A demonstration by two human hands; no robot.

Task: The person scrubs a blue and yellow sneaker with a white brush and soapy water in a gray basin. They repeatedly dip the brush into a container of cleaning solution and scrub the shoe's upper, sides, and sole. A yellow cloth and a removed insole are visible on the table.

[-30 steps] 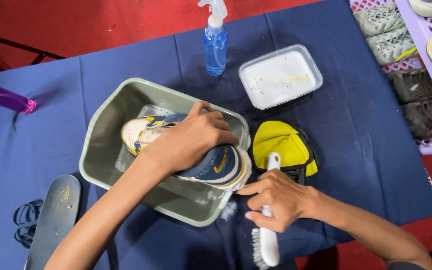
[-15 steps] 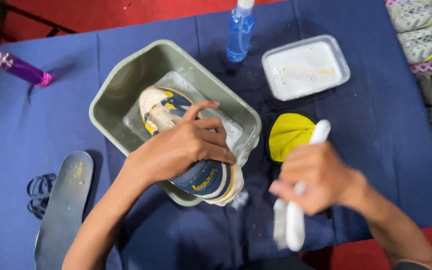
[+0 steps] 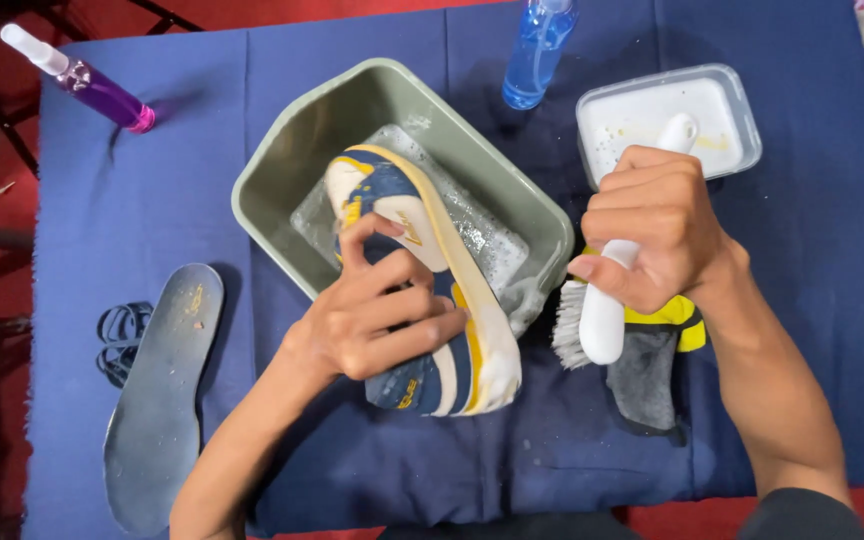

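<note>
Now your left hand (image 3: 377, 320) has tilted the clamped sneaker (image 3: 422, 290) over the basin (image 3: 282, 170), while your right hand (image 3: 652, 225), gripping the brush (image 3: 607, 300), has risen, ready for scrubbing.

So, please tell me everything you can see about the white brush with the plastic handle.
The white plastic scrubbing brush has a smooth rounded handle and pale bristles at its lower end, facing left. The right hand grips the handle in a fist, holding it above the blue cloth, beside the green tub. Its upper tip lies over the white tray.

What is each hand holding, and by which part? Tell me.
Left hand grips the blue-and-yellow sneaker around its upper, over the green tub. Right hand grips the white brush by its handle.
</note>
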